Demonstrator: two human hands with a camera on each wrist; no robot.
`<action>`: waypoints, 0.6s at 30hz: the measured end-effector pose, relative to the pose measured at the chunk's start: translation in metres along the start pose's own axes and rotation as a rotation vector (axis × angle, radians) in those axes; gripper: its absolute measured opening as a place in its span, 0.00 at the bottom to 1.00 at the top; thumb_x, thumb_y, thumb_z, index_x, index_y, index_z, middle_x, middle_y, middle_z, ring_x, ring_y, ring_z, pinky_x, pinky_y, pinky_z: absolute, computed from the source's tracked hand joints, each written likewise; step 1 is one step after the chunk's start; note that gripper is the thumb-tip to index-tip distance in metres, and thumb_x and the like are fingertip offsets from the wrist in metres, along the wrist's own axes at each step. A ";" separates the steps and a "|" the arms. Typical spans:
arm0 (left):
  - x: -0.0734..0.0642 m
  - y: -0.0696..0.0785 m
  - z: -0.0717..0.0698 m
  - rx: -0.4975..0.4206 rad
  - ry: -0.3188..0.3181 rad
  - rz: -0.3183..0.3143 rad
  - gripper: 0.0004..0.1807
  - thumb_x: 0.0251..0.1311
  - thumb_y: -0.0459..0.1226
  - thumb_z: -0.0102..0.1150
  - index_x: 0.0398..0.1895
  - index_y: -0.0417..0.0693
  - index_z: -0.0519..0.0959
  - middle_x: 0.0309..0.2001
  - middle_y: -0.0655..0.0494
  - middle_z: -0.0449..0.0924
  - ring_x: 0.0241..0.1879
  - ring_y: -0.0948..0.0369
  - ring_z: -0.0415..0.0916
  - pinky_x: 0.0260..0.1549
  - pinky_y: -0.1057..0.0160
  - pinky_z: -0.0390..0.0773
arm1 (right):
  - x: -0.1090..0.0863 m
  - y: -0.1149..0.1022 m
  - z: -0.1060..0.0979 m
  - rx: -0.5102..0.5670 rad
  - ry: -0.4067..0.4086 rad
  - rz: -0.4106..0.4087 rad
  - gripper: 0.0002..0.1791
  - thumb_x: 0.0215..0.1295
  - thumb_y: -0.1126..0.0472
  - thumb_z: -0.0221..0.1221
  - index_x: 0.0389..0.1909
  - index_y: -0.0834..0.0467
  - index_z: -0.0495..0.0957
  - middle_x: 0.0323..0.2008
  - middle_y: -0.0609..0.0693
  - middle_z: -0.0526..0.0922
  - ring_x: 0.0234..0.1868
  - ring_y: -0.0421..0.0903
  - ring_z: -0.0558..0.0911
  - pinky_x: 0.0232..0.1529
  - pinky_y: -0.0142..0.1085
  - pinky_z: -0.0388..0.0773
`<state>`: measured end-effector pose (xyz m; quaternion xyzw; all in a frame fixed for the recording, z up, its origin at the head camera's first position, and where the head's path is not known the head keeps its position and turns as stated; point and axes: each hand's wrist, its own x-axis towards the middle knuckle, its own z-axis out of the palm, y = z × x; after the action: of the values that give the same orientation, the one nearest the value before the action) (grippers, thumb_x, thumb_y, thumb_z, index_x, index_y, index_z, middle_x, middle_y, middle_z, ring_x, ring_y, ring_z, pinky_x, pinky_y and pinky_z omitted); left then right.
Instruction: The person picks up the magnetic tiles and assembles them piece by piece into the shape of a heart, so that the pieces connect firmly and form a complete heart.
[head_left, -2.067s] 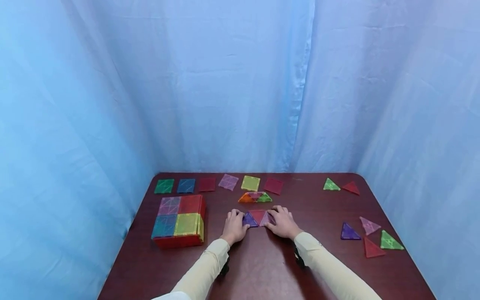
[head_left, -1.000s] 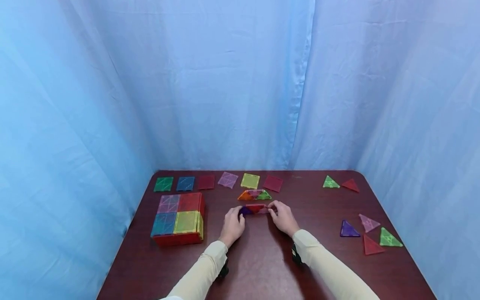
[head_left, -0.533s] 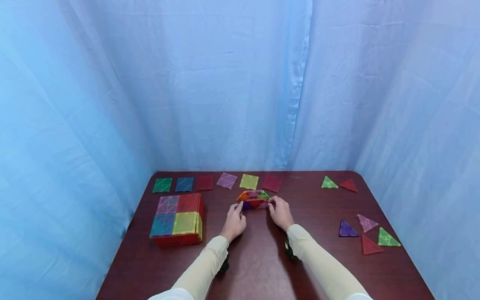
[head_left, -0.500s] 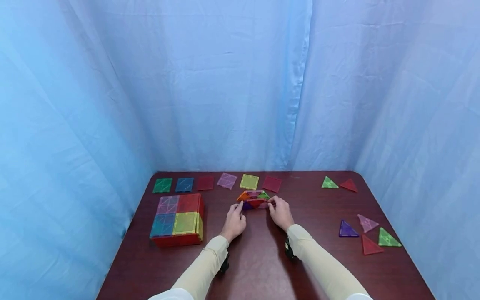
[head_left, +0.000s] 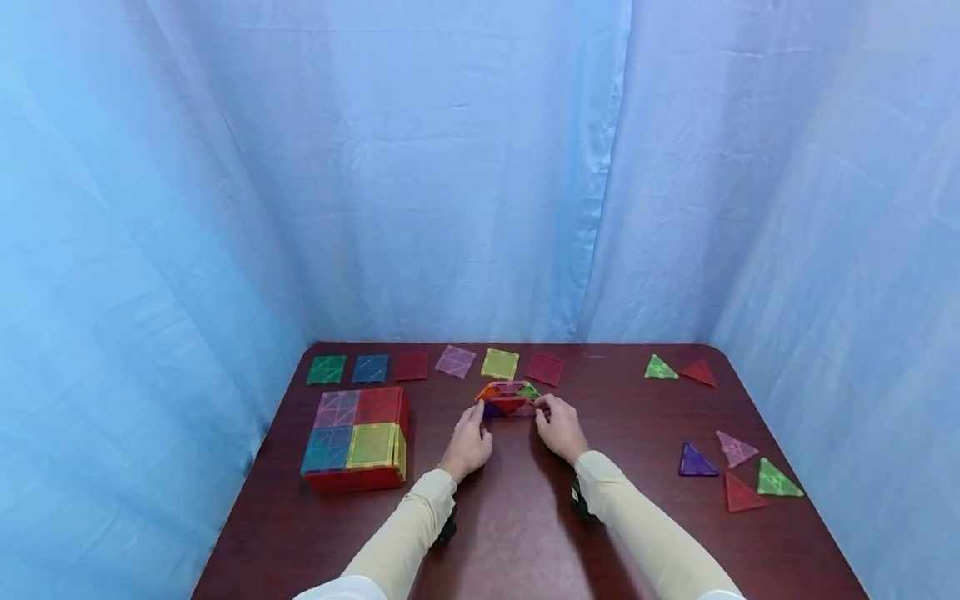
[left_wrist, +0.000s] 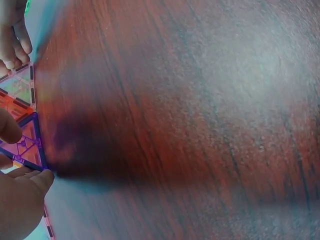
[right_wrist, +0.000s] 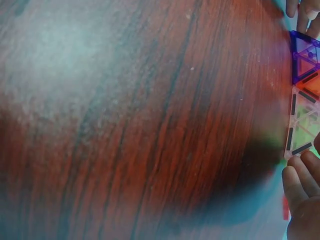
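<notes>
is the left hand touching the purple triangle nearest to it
Touching: the left wrist view shows the left hand with a fingertip against a corner of the purple triangle.

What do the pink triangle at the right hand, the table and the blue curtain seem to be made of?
Pink triangle: likely clear, shiny plastic, since you see through it; the dark edge strips could be magnets.
Table: wood or wood-look laminate, from the dark streaky grain, with a light-catching finish.
Curtain: probably thin fabric, hanging in soft folds with a slight sheen.
</notes>
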<state>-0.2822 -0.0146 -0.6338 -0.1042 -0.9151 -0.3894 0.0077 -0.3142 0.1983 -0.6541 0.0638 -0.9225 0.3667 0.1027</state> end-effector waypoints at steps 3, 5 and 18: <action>-0.001 0.003 -0.001 0.001 0.002 0.010 0.34 0.63 0.27 0.52 0.75 0.30 0.61 0.69 0.33 0.67 0.68 0.39 0.68 0.67 0.45 0.70 | -0.001 0.001 -0.002 -0.004 0.004 0.001 0.10 0.66 0.66 0.60 0.46 0.61 0.82 0.42 0.57 0.85 0.41 0.51 0.85 0.45 0.47 0.83; -0.001 0.004 0.000 0.003 0.001 0.002 0.34 0.64 0.27 0.52 0.75 0.31 0.61 0.70 0.34 0.67 0.68 0.39 0.68 0.67 0.45 0.70 | -0.001 0.001 -0.005 0.003 -0.001 0.006 0.10 0.66 0.65 0.59 0.47 0.60 0.82 0.42 0.56 0.85 0.41 0.51 0.85 0.45 0.47 0.83; -0.004 0.005 -0.002 -0.034 0.031 -0.009 0.33 0.64 0.29 0.53 0.73 0.29 0.62 0.67 0.31 0.69 0.67 0.37 0.69 0.66 0.44 0.70 | 0.001 0.035 -0.122 -0.314 -0.329 0.140 0.26 0.70 0.57 0.58 0.60 0.73 0.73 0.56 0.73 0.77 0.59 0.70 0.76 0.59 0.60 0.73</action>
<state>-0.2779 -0.0136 -0.6296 -0.0942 -0.9086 -0.4064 0.0184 -0.3045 0.3073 -0.5906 0.0418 -0.9747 0.2096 -0.0659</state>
